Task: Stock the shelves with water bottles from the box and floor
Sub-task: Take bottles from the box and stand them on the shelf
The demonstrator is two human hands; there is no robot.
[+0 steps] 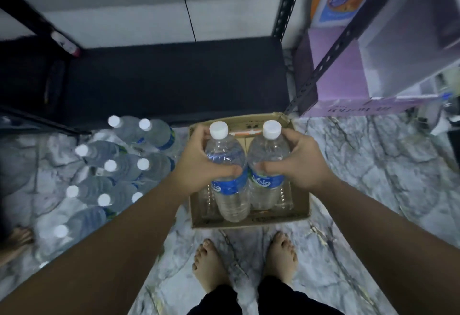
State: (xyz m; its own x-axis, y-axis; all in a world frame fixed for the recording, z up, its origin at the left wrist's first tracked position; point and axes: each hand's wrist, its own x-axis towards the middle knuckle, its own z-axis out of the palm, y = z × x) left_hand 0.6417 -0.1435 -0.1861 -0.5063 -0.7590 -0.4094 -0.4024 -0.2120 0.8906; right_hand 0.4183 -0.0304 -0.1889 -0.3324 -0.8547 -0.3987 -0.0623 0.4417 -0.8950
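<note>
I hold two clear water bottles with white caps and blue labels, side by side above an open cardboard box [302, 211] on the floor. My left hand [199, 162] grips the left bottle [230, 190] around its shoulder. My right hand [298, 162] grips the right bottle [267, 190] the same way. Through the bottles the box looks to hold a few more clear bottles, hard to make out. Several more bottles [117, 165] stand in a cluster on the floor to the left. The dark lowest shelf [174, 80] lies just beyond the box.
Black perforated shelf posts [331, 50] rise at right, with purple cartons [348, 83] stacked behind them. My bare feet [249, 262] stand on the marble-patterned floor just behind the box. Another person's foot [17, 237] shows at the far left edge.
</note>
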